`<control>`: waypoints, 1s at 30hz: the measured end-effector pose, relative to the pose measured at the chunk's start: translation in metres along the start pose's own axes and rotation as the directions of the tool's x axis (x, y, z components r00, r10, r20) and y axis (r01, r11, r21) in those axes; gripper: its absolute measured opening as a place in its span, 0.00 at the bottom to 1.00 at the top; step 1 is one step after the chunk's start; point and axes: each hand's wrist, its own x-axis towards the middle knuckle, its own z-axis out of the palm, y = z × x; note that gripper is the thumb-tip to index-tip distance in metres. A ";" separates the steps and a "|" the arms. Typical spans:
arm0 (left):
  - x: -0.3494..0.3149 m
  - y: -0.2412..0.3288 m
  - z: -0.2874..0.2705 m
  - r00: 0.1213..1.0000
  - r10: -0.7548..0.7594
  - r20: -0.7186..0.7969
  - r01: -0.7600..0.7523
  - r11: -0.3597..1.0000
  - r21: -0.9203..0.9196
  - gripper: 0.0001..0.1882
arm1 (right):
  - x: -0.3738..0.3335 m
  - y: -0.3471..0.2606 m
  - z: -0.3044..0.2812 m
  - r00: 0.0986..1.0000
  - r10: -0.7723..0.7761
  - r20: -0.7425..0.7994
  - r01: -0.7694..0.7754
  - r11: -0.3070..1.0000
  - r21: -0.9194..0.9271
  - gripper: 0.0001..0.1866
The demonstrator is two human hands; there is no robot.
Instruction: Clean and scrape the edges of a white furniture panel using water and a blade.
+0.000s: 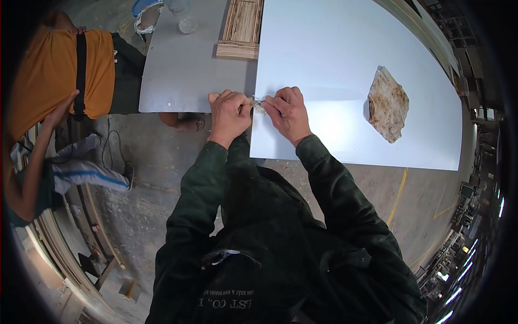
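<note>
Together, left hand (231, 114) and right hand (289, 112) pinch something indistinct (258, 101) at panel edge (254, 141).

Place: workshop | bare concrete floor (356, 178) | yellow floor line (397, 195) | white-topped worktable (329, 59) | grey-topped worktable (186, 67) | strip lights (454, 296)

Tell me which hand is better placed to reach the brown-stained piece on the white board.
Probably the right hand: it is over the white board and nearer the brown-stained piece, while the left hand is beyond the board's left edge. Both, however, seem to pinch a small crumpled bit.
</note>
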 end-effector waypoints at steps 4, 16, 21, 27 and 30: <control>-0.025 0.009 -0.007 1.000 -0.022 0.014 0.022 1.000 0.005 0.08 | -0.021 -0.013 -0.003 1.000 -0.008 0.017 0.008 1.000 0.020 0.08; -0.077 0.025 -0.023 1.000 -0.023 0.013 0.023 1.000 0.015 0.07 | -0.060 -0.040 -0.012 0.998 -0.018 0.063 0.015 0.998 0.059 0.10; -0.092 0.033 -0.026 1.000 -0.028 -0.007 0.028 1.000 -0.007 0.09 | -0.072 -0.045 -0.016 0.996 -0.026 0.081 0.020 0.997 0.080 0.12; -0.104 0.039 -0.028 0.998 -0.060 -0.001 0.060 0.998 -0.022 0.09 | -0.077 -0.045 -0.020 0.992 -0.052 0.111 0.041 0.994 0.102 0.12; -0.109 0.042 -0.030 0.997 -0.075 0.005 0.075 0.997 -0.023 0.09 | -0.079 -0.043 -0.021 0.986 -0.066 0.150 0.048 0.992 0.117 0.12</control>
